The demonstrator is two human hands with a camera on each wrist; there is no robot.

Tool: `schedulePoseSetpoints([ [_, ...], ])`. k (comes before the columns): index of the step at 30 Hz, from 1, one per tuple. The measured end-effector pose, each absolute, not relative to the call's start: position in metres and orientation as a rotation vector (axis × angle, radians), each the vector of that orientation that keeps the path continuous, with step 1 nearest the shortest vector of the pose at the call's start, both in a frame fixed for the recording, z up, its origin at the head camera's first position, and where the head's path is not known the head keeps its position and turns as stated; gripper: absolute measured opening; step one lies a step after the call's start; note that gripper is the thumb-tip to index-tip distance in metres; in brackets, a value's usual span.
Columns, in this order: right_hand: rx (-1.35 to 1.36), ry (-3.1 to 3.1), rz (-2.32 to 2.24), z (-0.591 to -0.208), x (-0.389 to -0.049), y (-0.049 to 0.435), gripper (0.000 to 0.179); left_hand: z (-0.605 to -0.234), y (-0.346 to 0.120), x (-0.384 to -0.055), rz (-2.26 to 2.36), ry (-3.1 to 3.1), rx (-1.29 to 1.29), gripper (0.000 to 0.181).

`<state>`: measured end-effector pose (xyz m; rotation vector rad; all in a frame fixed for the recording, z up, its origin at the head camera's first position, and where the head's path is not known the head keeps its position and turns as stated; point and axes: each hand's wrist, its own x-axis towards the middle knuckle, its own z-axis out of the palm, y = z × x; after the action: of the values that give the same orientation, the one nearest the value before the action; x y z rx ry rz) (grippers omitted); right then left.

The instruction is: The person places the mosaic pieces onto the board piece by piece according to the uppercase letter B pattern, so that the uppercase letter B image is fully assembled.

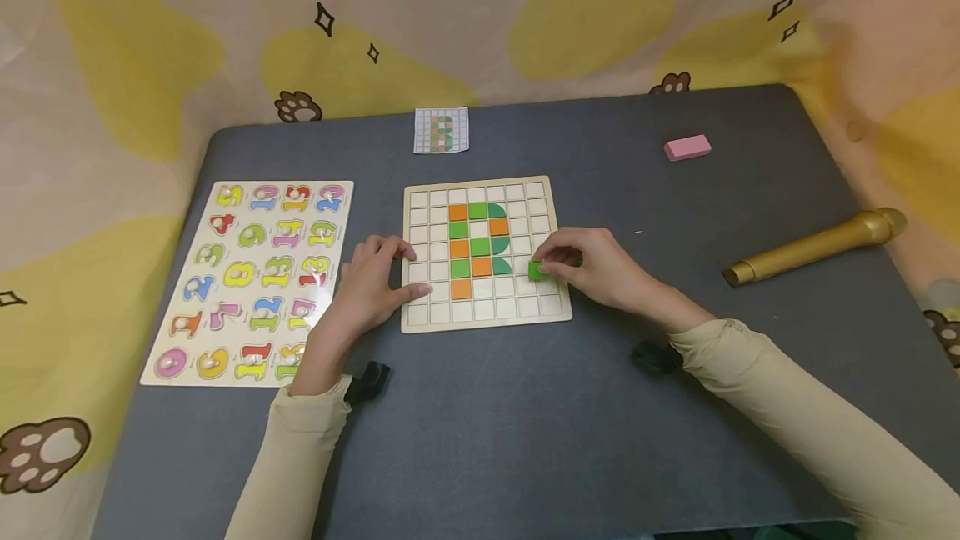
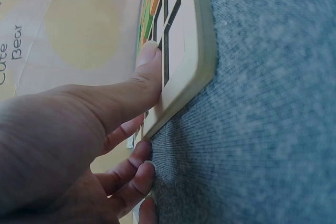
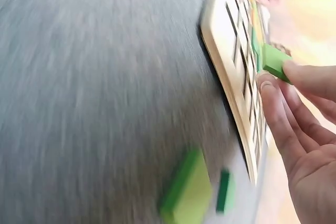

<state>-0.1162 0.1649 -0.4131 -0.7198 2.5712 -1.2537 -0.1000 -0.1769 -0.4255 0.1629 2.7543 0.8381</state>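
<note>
My right hand (image 1: 600, 267) pinches a green square block (image 3: 274, 62) between thumb and fingers, over the right side of a wooden grid board (image 1: 487, 326). On the board, orange square tiles (image 1: 461, 289) and green square tiles (image 1: 477, 210) sit in cells left of the middle, beside several dark green rounded tiles (image 1: 501, 266). My left hand (image 1: 369, 286) rests at the board's left edge. Its thumb (image 2: 149, 56) lies on the board's face, while the other fingers reach along the side near the tabletop.
A number puzzle board (image 1: 247, 298) lies left, partly under my left forearm. A printed pattern card (image 1: 441, 131) lies behind the grid board. Toward the right are a pink block (image 1: 687, 147) and a gold microphone (image 1: 817, 247). A blurred light green piece (image 3: 188, 190) and a darker green piece (image 3: 226, 191) lie near my right wrist.
</note>
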Motion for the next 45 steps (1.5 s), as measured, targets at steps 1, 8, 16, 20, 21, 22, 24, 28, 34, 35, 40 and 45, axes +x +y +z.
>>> schedulePoseSetpoints([
  [1, -0.722, 2.559, -1.253, -0.414, -0.116, 0.161, 0.014, -0.426, -0.177, -0.100, 0.838, 2.755, 0.164, 0.051],
  [8, -0.747, 2.555, -1.216, -0.422, -0.113, 0.135, 0.007, -0.426, -0.176, -0.100, 0.833, 2.766, 0.173, 0.051],
  [16, -0.751, 2.613, -1.079, -0.422, -0.114, 0.120, 0.005, -0.426, -0.176, -0.101, 0.821, 2.767, 0.173, 0.050],
  [20, -0.790, 2.667, -1.025, -0.422, -0.114, 0.120, 0.006, -0.426, -0.176, -0.101, 0.820, 2.767, 0.174, 0.050],
  [21, -0.788, 2.674, -1.014, -0.421, -0.114, 0.121, 0.006, -0.426, -0.176, -0.101, 0.820, 2.767, 0.173, 0.050],
  [22, -0.783, 2.674, -1.007, -0.421, -0.114, 0.122, 0.007, -0.426, -0.176, -0.101, 0.820, 2.766, 0.172, 0.050],
  [24, -0.757, 2.667, -0.994, -0.420, -0.115, 0.127, 0.010, -0.427, -0.176, -0.101, 0.821, 2.765, 0.171, 0.050],
  [28, -0.696, 2.624, -0.958, -0.417, -0.117, 0.144, 0.018, -0.428, -0.176, -0.101, 0.824, 2.762, 0.171, 0.050],
  [34, -0.654, 2.554, -0.852, -0.411, -0.122, 0.182, 0.045, -0.428, -0.176, -0.100, 0.836, 2.762, 0.179, 0.050],
  [35, -0.639, 2.546, -0.838, -0.409, -0.123, 0.189, 0.051, -0.428, -0.177, -0.100, 0.835, 2.762, 0.178, 0.050],
  [40, -0.595, 2.511, -0.771, -0.401, -0.121, 0.216, 0.068, -0.427, -0.177, -0.100, 0.832, 2.756, 0.166, 0.050],
  [45, -0.600, 2.490, -0.748, -0.396, -0.116, 0.238, 0.074, -0.427, -0.178, -0.101, 0.829, 2.751, 0.164, 0.051],
])
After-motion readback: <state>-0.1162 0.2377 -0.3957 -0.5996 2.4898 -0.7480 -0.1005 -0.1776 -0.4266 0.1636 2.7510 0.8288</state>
